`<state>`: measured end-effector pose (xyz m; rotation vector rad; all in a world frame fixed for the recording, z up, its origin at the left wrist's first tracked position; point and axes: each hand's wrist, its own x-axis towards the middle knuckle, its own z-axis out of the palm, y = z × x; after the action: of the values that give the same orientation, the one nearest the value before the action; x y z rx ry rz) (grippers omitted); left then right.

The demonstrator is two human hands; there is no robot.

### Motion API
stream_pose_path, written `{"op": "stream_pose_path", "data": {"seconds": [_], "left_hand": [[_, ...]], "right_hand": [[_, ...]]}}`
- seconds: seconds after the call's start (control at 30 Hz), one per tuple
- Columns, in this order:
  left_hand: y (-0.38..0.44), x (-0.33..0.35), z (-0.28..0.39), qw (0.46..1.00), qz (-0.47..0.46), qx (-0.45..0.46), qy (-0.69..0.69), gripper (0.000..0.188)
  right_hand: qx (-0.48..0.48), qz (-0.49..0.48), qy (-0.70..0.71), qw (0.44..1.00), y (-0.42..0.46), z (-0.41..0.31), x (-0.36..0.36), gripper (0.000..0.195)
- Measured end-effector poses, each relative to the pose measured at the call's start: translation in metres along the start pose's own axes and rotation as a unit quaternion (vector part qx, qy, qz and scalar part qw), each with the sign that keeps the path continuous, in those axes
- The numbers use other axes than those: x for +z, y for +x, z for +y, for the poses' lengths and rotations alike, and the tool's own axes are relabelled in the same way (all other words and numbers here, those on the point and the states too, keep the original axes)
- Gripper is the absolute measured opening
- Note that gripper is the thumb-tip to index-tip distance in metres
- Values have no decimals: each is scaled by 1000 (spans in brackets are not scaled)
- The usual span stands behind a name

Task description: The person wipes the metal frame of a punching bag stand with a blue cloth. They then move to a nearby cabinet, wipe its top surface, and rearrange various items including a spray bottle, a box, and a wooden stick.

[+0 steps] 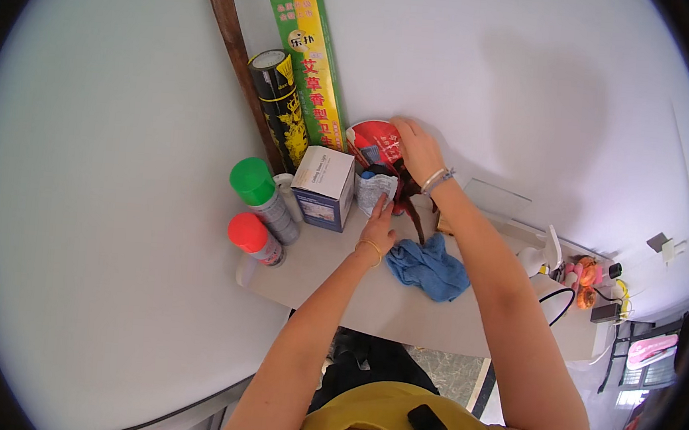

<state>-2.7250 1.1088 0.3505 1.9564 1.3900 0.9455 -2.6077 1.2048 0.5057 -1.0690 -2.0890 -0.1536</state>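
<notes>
My right hand (pixel 418 150) is at the right edge of a round red printed sheet or fan (pixel 377 136) leaning against the wall, its fingers curled over the rim. Below it, my left hand (pixel 381 232) reaches forward with its fingertips on a crumpled grey-and-white printed packet or cloth (pixel 375 193). Whether these fingers grip it or only press on it cannot be made out. Dark brown, strap-like material (pixel 414 220) hangs down between the hands, partly hidden by my right wrist. A crumpled blue cloth (pixel 429 268) lies on the white tabletop (pixel 432 332) between my forearms.
Left of my hands stand a light-fixture carton (pixel 323 170), a green-capped spray can (pixel 254 183), a red-capped can (pixel 250 232), a black-and-yellow can (pixel 280 105) and a tall green-and-yellow box (pixel 312 63). To the right are a clear pane (pixel 494 199), orange-and-pink objects (pixel 585 280) and a black adapter (pixel 605 313).
</notes>
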Motion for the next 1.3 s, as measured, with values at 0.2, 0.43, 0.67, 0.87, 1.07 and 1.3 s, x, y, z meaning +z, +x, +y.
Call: {"op": "stream_pose_path", "data": {"seconds": [0.2, 0.43, 0.67, 0.87, 1.07, 1.3], "left_hand": [[-22, -13, 3, 994, 102, -11, 38, 57], [-26, -36, 32, 978, 97, -14, 185, 58], [-50, -26, 2, 987, 145, -56, 41, 49], [-102, -31, -30, 988, 147, -22, 47, 44], [-145, -68, -23, 992, 93, -26, 78, 43], [-191, -68, -22, 992, 84, -39, 91, 40]], "right_hand": [[48, 19, 77, 996, -25, -13, -30, 35], [122, 132, 118, 977, -136, -66, -59, 25], [199, -14, 71, 977, -239, -72, -50, 21], [248, -157, 79, 953, -176, -85, 25, 27], [298, -208, 42, 931, -146, -82, 111, 34], [341, -141, 58, 927, -120, -58, 165, 27]]}}
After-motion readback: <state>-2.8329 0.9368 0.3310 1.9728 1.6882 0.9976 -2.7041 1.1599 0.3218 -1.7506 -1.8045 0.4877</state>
